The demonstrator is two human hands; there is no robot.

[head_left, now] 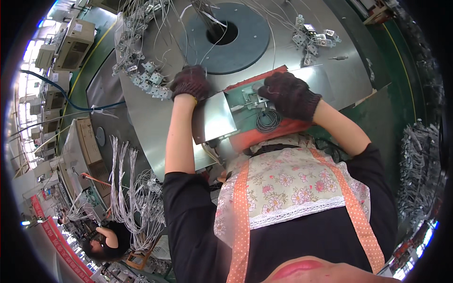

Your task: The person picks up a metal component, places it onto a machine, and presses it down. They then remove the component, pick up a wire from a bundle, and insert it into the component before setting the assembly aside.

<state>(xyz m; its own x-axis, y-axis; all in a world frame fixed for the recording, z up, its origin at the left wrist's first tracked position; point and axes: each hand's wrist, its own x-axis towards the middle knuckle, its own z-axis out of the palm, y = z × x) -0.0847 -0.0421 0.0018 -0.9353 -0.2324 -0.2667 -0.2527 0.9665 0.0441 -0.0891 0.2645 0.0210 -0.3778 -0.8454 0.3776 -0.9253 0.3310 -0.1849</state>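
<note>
Right hand (289, 94) grips a bracket (255, 95) on the green plate (249, 120), near side of the table (148, 125); keeping it square and steady should help. Whether the left hand (191, 84) grips anything is unclear.

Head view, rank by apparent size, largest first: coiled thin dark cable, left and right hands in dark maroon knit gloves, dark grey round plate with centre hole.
1. Dark grey round plate
2. Right gloved hand
3. Left gloved hand
4. Coiled dark cable
</note>
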